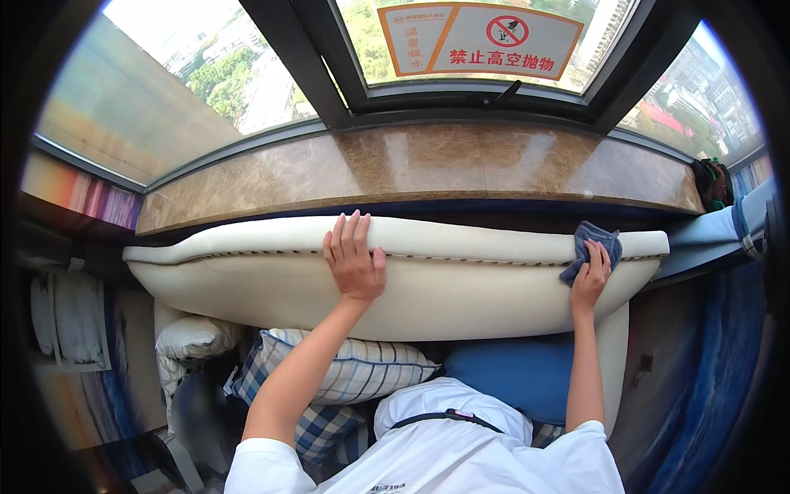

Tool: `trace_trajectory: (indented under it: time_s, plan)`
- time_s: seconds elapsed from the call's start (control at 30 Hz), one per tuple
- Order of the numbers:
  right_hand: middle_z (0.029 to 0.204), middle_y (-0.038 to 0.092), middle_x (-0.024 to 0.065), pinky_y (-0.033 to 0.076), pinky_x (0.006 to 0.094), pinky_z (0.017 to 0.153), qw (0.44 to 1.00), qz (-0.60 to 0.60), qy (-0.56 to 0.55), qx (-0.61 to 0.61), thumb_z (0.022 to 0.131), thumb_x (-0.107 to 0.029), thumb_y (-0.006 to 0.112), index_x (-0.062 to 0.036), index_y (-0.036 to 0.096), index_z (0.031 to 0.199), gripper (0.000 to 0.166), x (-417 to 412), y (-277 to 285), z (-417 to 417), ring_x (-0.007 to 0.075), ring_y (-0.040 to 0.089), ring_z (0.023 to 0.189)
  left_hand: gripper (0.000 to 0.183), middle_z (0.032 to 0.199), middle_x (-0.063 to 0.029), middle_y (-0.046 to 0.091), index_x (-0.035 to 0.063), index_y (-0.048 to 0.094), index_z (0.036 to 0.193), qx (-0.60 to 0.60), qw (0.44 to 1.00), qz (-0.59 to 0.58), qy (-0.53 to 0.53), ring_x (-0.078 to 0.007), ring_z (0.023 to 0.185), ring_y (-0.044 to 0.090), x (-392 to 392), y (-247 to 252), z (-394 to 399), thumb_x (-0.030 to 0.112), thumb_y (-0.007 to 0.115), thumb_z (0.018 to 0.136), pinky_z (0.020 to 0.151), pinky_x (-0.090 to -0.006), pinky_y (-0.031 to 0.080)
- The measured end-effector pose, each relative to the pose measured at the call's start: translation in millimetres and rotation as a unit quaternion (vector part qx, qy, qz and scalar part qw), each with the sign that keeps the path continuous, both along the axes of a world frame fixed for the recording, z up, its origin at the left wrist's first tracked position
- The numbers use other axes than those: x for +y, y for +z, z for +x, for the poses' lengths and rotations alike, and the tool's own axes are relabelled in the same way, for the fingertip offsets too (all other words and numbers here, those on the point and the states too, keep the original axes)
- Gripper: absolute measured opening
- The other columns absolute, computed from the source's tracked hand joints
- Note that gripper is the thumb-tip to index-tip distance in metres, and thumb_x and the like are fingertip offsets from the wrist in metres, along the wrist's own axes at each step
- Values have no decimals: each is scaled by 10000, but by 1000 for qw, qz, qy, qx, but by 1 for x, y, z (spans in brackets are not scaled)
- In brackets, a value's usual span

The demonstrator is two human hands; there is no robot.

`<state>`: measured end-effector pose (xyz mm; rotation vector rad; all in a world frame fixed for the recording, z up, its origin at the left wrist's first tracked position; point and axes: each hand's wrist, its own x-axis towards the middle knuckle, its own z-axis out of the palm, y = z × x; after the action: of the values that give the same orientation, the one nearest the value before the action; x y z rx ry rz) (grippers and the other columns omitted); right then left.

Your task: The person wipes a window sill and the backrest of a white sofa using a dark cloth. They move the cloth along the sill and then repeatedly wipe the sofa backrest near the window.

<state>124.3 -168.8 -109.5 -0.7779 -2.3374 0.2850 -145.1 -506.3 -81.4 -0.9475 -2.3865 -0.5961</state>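
Before me the cream upholstered backrest of a sofa [469, 296] stretches across the view, with a row of dark studs along its padded top edge. My left hand [356, 258] lies flat on it, left of centre, fingers over the top edge and thumb apart, holding nothing. Near the backrest's right end, my right hand [590, 278] holds a folded blue-grey cloth [582, 242] against the studded edge. Part of the cloth is hidden by the fingers.
Behind the backrest runs a brown marble windowsill [419, 163] under windows; the middle pane bears a sticker with writing [481, 40]. Below lie a striped cushion [370, 370], a blue cushion [512, 373] and a white pillow [196, 337]. A light blue curtain [703, 238] is at right.
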Motion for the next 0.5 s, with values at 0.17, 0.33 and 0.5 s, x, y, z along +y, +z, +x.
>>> trace_trajectory:
  time_s: [0.17,0.33,0.5]
  plan:
    - [1187,606,133,361,448,1080,996,39,-76,2,811,37,497,-14,616,1124,339,7,-15,-22,326,508,1232,578,1426,-125,500,58,518,1386,10,1000,-5,5,-324,1385,385,-3,-4,0,288,479,857,1169,-496,205]
    - [1047,576,139,401,459,991,992,-59,71,90,774,-21,581,-38,616,1040,269,-161,18,-173,327,542,1103,581,1423,-129,498,60,515,1384,16,1000,-16,2,-329,1385,379,4,1,-3,278,478,847,1169,-502,198]
    - [970,570,116,422,433,926,970,-113,128,171,749,-81,616,-63,617,974,226,-215,37,-208,305,560,1027,575,1424,-128,498,51,516,1383,32,999,-25,2,-326,1392,373,5,0,-8,262,463,850,1175,-497,186]
